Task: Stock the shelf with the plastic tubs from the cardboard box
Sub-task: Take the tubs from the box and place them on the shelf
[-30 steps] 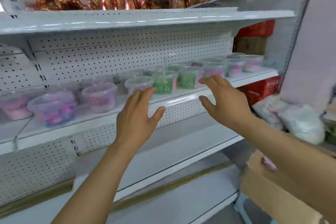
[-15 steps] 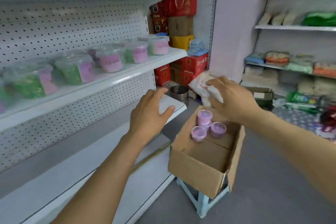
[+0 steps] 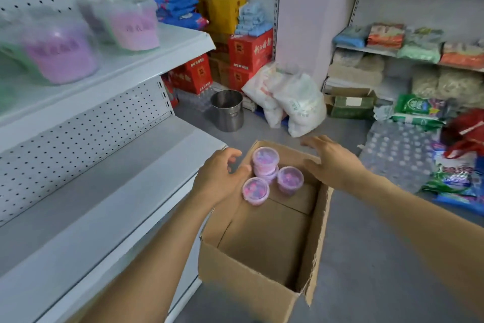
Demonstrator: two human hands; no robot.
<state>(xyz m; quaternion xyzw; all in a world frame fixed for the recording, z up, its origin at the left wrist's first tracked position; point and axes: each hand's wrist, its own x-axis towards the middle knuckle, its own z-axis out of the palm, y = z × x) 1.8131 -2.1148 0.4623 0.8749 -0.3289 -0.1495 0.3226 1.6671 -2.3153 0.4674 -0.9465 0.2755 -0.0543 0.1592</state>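
An open cardboard box (image 3: 251,283) stands on the floor beside the white shelf unit (image 3: 110,66). In its far corner sit clear plastic tubs with purple contents: one stacked on another (image 3: 265,159), one to the right (image 3: 290,178) and one in front (image 3: 255,190). My left hand (image 3: 220,176) hovers over the box's left edge, fingers loosely bent, holding nothing, close to the tubs. My right hand (image 3: 331,163) hangs over the box's far right corner with spread fingers, empty. Blurred tubs (image 3: 133,26) stand on the upper shelf.
A steel pot (image 3: 227,110) and white sacks (image 3: 290,102) lie on the floor beyond the box. Red cartons (image 3: 248,52) are stacked in the corner. Packaged goods (image 3: 450,173) are piled at the right, below another shelf (image 3: 408,52). The lower shelf boards (image 3: 99,191) hold nothing.
My view has swung from the stocked shelf down to the box. Both hands have dropped from the shelf's edge to just above the tubs in the box.
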